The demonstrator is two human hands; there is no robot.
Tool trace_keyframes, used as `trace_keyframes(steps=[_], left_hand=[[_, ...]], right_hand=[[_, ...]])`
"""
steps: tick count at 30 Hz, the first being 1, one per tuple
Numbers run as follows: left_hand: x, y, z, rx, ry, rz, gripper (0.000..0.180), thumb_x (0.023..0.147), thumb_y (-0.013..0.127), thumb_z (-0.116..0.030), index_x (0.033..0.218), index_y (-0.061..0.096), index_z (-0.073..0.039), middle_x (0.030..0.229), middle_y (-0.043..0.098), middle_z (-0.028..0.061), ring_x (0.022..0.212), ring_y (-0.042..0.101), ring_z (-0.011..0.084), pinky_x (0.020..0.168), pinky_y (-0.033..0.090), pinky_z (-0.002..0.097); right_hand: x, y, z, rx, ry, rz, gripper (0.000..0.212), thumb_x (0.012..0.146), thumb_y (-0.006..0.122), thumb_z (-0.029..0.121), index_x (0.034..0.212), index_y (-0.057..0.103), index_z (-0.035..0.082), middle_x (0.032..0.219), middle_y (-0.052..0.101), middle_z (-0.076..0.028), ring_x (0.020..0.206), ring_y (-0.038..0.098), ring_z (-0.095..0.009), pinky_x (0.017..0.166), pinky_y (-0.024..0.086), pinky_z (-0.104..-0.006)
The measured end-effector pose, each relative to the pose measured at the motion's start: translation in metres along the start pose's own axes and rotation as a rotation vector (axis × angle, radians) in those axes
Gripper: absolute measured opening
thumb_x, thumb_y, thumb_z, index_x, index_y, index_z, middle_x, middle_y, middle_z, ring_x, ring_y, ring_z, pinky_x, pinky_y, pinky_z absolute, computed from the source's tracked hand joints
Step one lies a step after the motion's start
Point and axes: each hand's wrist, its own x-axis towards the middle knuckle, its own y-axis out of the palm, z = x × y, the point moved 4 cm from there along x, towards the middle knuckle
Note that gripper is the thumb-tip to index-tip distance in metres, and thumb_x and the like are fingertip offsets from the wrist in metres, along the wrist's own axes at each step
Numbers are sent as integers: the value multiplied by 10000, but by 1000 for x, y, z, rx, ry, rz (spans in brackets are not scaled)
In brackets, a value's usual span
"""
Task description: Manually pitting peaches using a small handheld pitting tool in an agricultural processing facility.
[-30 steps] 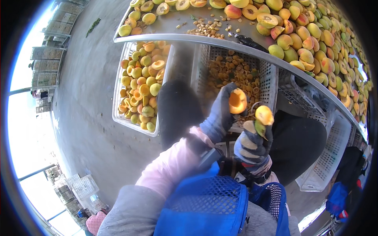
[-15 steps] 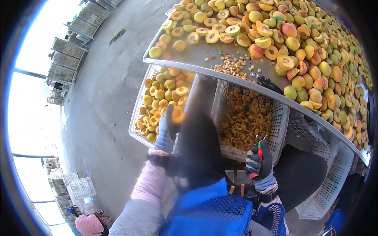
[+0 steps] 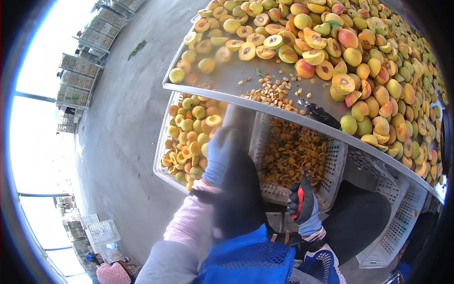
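Observation:
My left hand (image 3: 221, 150), in a grey-blue glove, hangs over my dark-trousered leg, beside a white crate (image 3: 158, 156) of whole and halved apricot-like fruit (image 3: 189, 127). It is smeared by motion, and its fingers are hard to make out against the leg. In its dark, blue-cuffed glove, my right hand (image 3: 306, 204) is closed round a red-handled tool (image 3: 298, 202). The tool's small metal tip points away from me, toward a second plastic crate (image 3: 335, 163) holding browned, ring-like fruit scraps (image 3: 294, 150).
Whole and halved fruit (image 3: 378, 90) heaps on a metal-edged table (image 3: 227, 78) ahead. Pale pits (image 3: 274, 92) and a crumpled black piece (image 3: 319, 113) lie near its edge. White crates (image 3: 392, 227) stand at the right; stacked crates (image 3: 78, 78) line the left beyond grey floor.
My left hand has swung right, away from the left crate's fruit; the fruit half seen at its fingers no longer shows there. My right hand has shifted slightly left with the tool.

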Motion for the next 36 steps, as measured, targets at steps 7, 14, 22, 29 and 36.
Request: trace_keyframes(steps=[7,14,22,29,36], left_hand=[[30,92,-141,308,411,282,351,777,699,-254,1076,610,-93,919,630,119,837,637,271,710,505,345],[164,166,-183,969,582,278,597,747,687,-413,1186,490,-59,912,640,151,866,632,339,726,494,441],[140,163,-149,931,325,524,586,729,691,-420,1141,479,-61,979,640,195,938,617,348,786,482,436],[67,139,-169,674,604,345,440,768,701,-286,1142,561,-100,958,598,155,814,619,321,718,496,387],[-53,118,-180,381,748,601,700,612,700,-60,1279,498,-118,1153,495,170,1036,545,345,855,475,398]], right_hand=[[8,-6,4,-65,-207,79,433,906,498,484,905,531,53,533,470,-28,376,435,-132,340,320,-259],[-1,-2,16,-84,-193,119,463,896,511,487,908,528,24,567,481,-22,393,459,-124,359,373,-251],[-5,-6,18,-44,-268,102,433,900,518,467,920,533,35,562,489,-33,372,452,-130,332,356,-247],[-3,-18,19,3,-369,60,449,899,514,482,966,544,40,581,496,-22,380,450,-121,341,355,-236],[-48,6,61,240,-429,271,421,902,547,413,1112,543,49,648,535,-17,418,448,-85,378,337,-220]])
